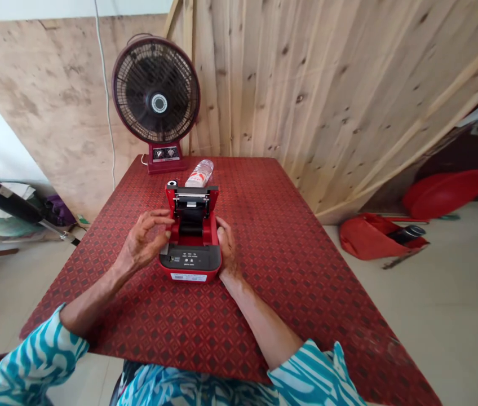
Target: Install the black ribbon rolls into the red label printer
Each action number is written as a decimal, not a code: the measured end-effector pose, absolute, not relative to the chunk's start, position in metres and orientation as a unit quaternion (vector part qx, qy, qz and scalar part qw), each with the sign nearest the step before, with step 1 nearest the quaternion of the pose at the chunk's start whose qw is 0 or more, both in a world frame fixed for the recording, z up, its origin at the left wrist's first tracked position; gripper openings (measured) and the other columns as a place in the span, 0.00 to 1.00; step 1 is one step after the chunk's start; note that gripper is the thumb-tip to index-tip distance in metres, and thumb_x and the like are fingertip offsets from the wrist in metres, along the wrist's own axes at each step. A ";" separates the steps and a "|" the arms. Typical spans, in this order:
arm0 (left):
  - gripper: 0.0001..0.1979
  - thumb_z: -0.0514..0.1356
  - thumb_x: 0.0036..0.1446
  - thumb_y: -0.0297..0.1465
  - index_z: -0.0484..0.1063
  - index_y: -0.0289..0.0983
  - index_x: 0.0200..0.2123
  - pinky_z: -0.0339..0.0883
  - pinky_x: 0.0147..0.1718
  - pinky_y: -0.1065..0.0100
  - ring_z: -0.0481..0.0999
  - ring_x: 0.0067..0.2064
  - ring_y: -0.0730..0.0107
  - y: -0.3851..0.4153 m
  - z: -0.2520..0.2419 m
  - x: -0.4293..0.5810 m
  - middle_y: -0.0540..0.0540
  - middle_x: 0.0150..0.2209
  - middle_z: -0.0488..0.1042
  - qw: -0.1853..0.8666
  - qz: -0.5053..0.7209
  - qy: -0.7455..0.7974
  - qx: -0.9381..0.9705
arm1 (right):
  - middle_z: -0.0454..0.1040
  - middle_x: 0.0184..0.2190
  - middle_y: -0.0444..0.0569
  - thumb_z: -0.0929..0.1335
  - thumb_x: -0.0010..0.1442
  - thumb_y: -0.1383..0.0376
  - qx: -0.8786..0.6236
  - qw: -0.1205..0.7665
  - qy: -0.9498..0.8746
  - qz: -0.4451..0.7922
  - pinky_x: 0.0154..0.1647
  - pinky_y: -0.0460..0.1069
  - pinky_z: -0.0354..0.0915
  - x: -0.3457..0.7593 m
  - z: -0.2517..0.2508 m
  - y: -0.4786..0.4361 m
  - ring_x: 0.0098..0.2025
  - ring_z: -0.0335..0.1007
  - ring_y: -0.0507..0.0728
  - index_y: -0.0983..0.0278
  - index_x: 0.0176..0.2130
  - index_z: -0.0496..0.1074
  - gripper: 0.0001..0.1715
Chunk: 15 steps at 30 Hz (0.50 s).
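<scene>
A red and black label printer (188, 258) stands on the table with its lid (192, 194) raised. Inside it sits a black ribbon roll (190, 217). My left hand (144, 238) is at the printer's left side, thumb and fingers apart, their tips by the edge of the opening; whether they touch it is unclear. Against the right side wall, my right hand (228, 248) grips the printer, its fingers partly hidden behind the body. Just behind the lid lie a clear plastic bottle (200, 172) and a small white-ended roll (172, 184).
The table (264, 304) has a red patterned cover. At its far left corner stands a dark red fan (156, 93), in front of a wooden wall (256, 79). On the floor to the right are an orange-red bag (359, 239) and a red round object (446, 193).
</scene>
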<state>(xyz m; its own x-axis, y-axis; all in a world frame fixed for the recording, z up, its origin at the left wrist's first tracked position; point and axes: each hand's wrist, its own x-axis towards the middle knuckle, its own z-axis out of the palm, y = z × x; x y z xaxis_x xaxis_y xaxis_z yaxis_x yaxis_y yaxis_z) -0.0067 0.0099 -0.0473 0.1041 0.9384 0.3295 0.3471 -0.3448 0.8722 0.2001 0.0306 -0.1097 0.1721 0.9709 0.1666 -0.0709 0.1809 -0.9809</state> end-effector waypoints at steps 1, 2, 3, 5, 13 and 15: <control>0.13 0.60 0.55 0.34 0.75 0.41 0.44 0.61 0.56 0.53 0.70 0.56 0.56 0.013 -0.039 -0.004 0.44 0.53 0.73 0.240 0.443 0.478 0.720 | 0.70 0.55 0.52 0.60 0.61 0.50 -0.466 0.607 -0.476 0.433 0.61 0.56 0.57 0.200 -0.111 0.031 0.58 0.64 0.58 0.61 0.52 0.68 0.27; 0.09 0.59 0.57 0.34 0.76 0.41 0.40 0.63 0.55 0.55 0.72 0.53 0.59 0.017 -0.031 0.000 0.44 0.49 0.76 0.185 0.400 0.465 0.768 | 0.70 0.55 0.51 0.60 0.61 0.50 -0.459 0.611 -0.476 0.435 0.62 0.56 0.57 0.200 -0.112 0.031 0.58 0.63 0.58 0.61 0.52 0.68 0.27; 0.09 0.57 0.59 0.33 0.77 0.41 0.39 0.65 0.53 0.58 0.74 0.50 0.62 0.022 -0.022 0.006 0.45 0.45 0.77 0.151 0.341 0.447 0.813 | 0.70 0.55 0.51 0.60 0.61 0.49 -0.453 0.613 -0.476 0.438 0.62 0.57 0.56 0.200 -0.114 0.032 0.58 0.63 0.58 0.60 0.52 0.68 0.26; 0.10 0.56 0.61 0.30 0.77 0.41 0.41 0.68 0.50 0.61 0.76 0.47 0.63 0.033 -0.008 0.021 0.46 0.44 0.78 0.106 0.186 0.427 0.878 | 0.70 0.54 0.50 0.60 0.61 0.50 -0.443 0.618 -0.475 0.444 0.62 0.57 0.56 0.200 -0.116 0.033 0.58 0.63 0.58 0.59 0.52 0.68 0.26; 0.14 0.60 0.57 0.27 0.73 0.36 0.47 0.73 0.38 0.58 0.78 0.45 0.50 0.057 0.009 0.072 0.36 0.45 0.76 -0.056 -0.166 0.505 0.845 | 0.71 0.52 0.50 0.60 0.61 0.52 -0.430 0.627 -0.481 0.437 0.61 0.56 0.58 0.198 -0.114 0.036 0.56 0.65 0.58 0.59 0.51 0.69 0.23; 0.13 0.60 0.56 0.26 0.73 0.33 0.46 0.73 0.38 0.57 0.78 0.44 0.49 0.058 0.007 0.078 0.35 0.44 0.76 -0.076 -0.178 0.493 0.848 | 0.71 0.52 0.51 0.60 0.62 0.53 -0.430 0.627 -0.483 0.435 0.61 0.56 0.58 0.198 -0.111 0.036 0.56 0.65 0.58 0.60 0.51 0.69 0.23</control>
